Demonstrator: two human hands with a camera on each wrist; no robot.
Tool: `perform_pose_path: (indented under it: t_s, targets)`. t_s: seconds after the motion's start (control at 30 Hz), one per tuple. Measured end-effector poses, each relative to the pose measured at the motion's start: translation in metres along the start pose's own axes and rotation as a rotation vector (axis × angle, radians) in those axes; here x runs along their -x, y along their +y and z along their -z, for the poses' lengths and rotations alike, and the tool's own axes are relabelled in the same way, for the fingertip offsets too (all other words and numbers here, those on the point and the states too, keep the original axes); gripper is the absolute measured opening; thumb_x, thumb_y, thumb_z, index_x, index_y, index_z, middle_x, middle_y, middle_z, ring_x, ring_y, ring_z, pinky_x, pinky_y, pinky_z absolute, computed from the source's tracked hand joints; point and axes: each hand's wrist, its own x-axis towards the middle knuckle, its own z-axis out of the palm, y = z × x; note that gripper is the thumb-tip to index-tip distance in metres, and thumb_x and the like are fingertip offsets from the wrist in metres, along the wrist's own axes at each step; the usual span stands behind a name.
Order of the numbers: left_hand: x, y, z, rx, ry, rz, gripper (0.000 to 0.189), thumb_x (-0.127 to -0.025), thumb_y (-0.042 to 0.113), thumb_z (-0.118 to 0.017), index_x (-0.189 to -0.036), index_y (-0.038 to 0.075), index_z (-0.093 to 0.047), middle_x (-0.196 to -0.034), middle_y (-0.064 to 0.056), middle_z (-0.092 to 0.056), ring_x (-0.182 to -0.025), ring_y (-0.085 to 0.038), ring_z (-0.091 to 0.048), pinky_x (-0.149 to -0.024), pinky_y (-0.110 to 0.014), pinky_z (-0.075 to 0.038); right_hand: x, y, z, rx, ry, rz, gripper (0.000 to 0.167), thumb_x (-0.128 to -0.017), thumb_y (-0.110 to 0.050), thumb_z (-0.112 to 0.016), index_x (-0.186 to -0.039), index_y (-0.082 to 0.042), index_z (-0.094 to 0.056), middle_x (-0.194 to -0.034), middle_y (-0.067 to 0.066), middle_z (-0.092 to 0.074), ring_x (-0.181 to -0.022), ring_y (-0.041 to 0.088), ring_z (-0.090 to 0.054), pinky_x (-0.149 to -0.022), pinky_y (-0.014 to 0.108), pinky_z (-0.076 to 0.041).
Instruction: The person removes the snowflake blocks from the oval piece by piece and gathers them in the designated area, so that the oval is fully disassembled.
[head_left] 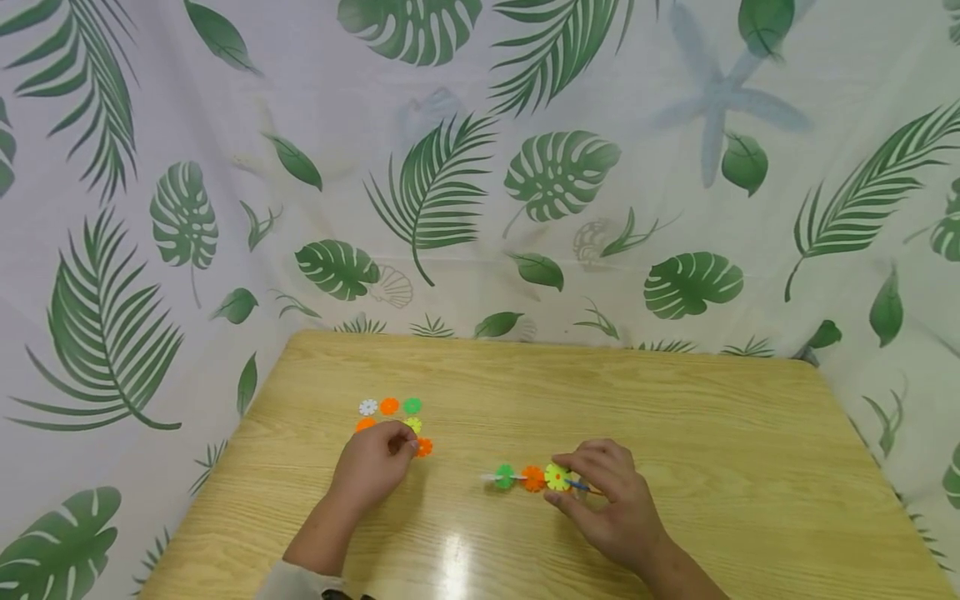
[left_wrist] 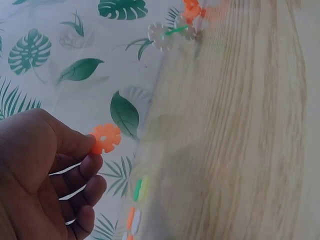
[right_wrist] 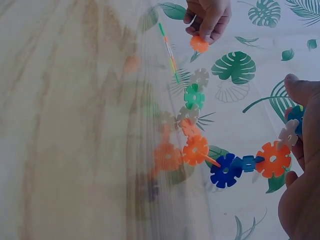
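Note:
My left hand (head_left: pixel 375 467) pinches an orange flower-shaped plastic disc (left_wrist: pixel 106 138) between thumb and forefinger, just above the tabletop at the left. In the right wrist view the same orange disc (right_wrist: pixel 199 44) shows at the fingertips. My right hand (head_left: pixel 618 508) holds one end of a chain of slotted discs between thumb and fingers. Along that chain are a green disc (head_left: pixel 504 477), an orange disc (head_left: pixel 533 478) and a yellow disc (head_left: pixel 557 477). A dark blue disc (right_wrist: pixel 226 170) also shows in it. The chain's far end points toward my left hand.
Beside my left hand lie several loose discs, among them a white disc (head_left: pixel 367 407), an orange disc (head_left: pixel 389 406) and a green disc (head_left: pixel 412 405). The wooden table (head_left: pixel 712 417) meets a leaf-patterned cloth (head_left: pixel 465 317) behind and at both sides.

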Motion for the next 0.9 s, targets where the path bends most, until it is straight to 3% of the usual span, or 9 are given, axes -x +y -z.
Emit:
perform_pose_path:
  t_s: [0.27,0.5,0.9]
  targets:
    - [-0.002,-0.016,0.003,-0.019,-0.011,0.126,0.008,-0.099,0.018,-0.066,-0.097,0.016,-0.074,-0.087,0.004,-0.071,-0.070,-0.012,-0.059,-0.063,-0.032,-0.050,0.000,0.000,0.001,-0.001,-0.008,-0.018,0.051,-0.072,-0.007,-0.094,-0.120,-0.015,-0.076,-0.106,-0.007,-0.074,-0.104,0.019,-0.057,-0.102,0.035,-0.034]
    - [-0.003,-0.026,0.002,-0.047,-0.038,0.155,0.009,-0.098,0.017,-0.066,-0.095,0.014,-0.075,-0.088,0.003,-0.071,-0.073,-0.013,-0.059,-0.068,-0.034,-0.052,0.001,0.000,0.002,0.001,-0.018,-0.034,0.051,-0.073,-0.007,-0.093,-0.120,-0.016,-0.076,-0.106,-0.007,-0.073,-0.105,0.019,-0.056,-0.103,0.034,-0.033]
    - [-0.008,-0.037,0.002,-0.124,-0.027,0.219,0.012,-0.097,0.018,-0.065,-0.096,0.014,-0.076,-0.088,0.003,-0.072,-0.071,-0.014,-0.060,-0.067,-0.034,-0.052,0.000,-0.001,0.003,-0.002,-0.010,-0.012,0.049,-0.073,-0.006,-0.093,-0.118,-0.012,-0.076,-0.105,-0.006,-0.073,-0.105,0.020,-0.057,-0.103,0.034,-0.034]
